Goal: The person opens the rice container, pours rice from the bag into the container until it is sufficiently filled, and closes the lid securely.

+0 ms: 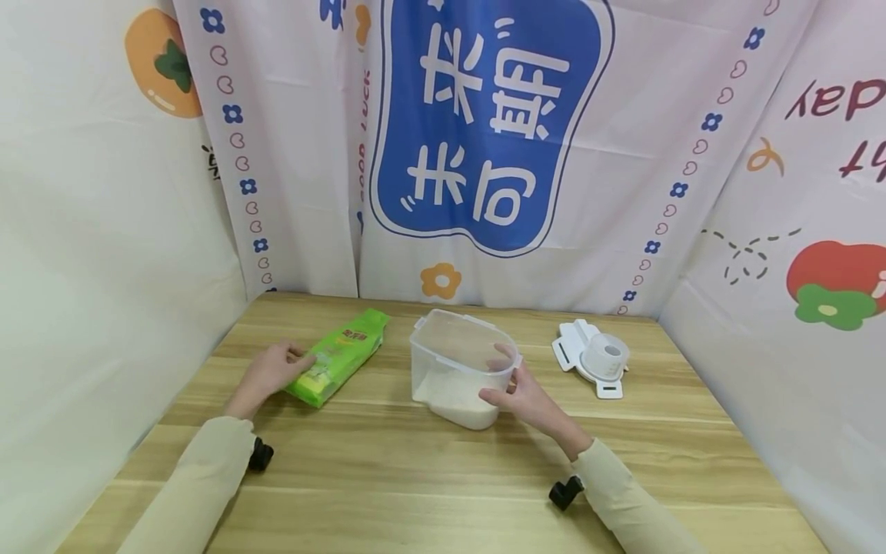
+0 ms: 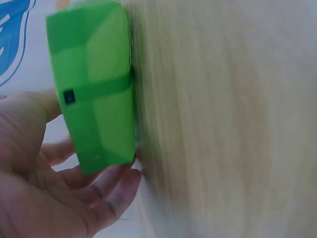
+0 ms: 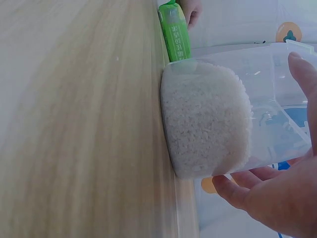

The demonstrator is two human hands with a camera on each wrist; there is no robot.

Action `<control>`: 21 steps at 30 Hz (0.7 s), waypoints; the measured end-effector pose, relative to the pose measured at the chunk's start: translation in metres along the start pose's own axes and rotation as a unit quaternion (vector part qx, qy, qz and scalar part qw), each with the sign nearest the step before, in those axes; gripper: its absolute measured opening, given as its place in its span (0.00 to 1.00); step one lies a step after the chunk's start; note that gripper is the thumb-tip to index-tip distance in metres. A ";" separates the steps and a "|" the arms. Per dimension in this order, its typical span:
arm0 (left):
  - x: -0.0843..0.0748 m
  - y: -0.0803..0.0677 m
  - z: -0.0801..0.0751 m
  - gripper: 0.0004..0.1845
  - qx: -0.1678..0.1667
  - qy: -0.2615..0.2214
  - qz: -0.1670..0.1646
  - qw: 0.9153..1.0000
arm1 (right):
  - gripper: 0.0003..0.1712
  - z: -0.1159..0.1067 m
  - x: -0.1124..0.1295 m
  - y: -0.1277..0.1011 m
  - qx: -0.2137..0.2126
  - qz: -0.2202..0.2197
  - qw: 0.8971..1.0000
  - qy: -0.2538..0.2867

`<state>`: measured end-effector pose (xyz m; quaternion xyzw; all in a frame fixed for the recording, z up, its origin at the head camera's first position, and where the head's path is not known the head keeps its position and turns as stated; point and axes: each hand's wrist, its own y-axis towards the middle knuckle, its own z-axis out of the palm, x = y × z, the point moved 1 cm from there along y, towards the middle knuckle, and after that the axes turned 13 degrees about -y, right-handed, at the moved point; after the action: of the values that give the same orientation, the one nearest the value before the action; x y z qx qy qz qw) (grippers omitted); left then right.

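A green printed bag (image 1: pixel 342 354) lies on its side on the left of the table. My left hand (image 1: pixel 272 375) grips its near end, with the thumb on top and the fingers along the outer side. In the left wrist view the bag's flat folded end (image 2: pixel 94 89) faces the camera, and the fingers (image 2: pixel 116 198) curl beneath it. A clear plastic box (image 1: pixel 443 369) without its lid stands upright in the middle, its lower part filled with white rice (image 3: pixel 205 119). My right hand (image 1: pixel 531 402) holds the box at its right end, thumb and fingers spread around the wall.
To the right of the box lies a white lid (image 1: pixel 573 342) with a clear measuring cup (image 1: pixel 605 355) on it. The wooden table (image 1: pixel 388 492) meets printed curtains (image 1: pixel 304 192) at the back and both sides.
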<state>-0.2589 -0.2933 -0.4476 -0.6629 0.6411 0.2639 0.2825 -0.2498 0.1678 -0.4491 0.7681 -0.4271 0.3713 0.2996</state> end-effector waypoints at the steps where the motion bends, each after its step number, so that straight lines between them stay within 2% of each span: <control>1: -0.001 -0.001 0.000 0.32 0.004 0.006 0.006 1.000 | 0.51 0.000 0.000 0.000 0.000 -0.001 1.000 -0.001; 5: -0.004 -0.003 -0.001 0.29 0.017 0.015 0.012 1.000 | 0.50 0.000 -0.001 0.000 -0.002 -0.002 1.000 -0.004; 12: -0.006 -0.005 -0.005 0.28 0.037 0.012 -0.005 0.999 | 0.50 0.002 -0.001 -0.001 0.003 0.009 1.000 -0.004; 16: -0.011 -0.003 -0.004 0.27 0.029 0.020 0.011 0.999 | 0.51 0.000 0.000 -0.004 0.014 0.022 1.000 -0.007; 21: -0.026 -0.002 -0.005 0.26 0.009 0.009 0.016 1.000 | 0.51 -0.007 0.001 -0.002 0.035 0.015 0.999 -0.025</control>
<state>-0.2583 -0.2784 -0.4254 -0.6522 0.6566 0.2564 0.2789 -0.2502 0.1735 -0.4442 0.7810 -0.4324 0.3710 0.2558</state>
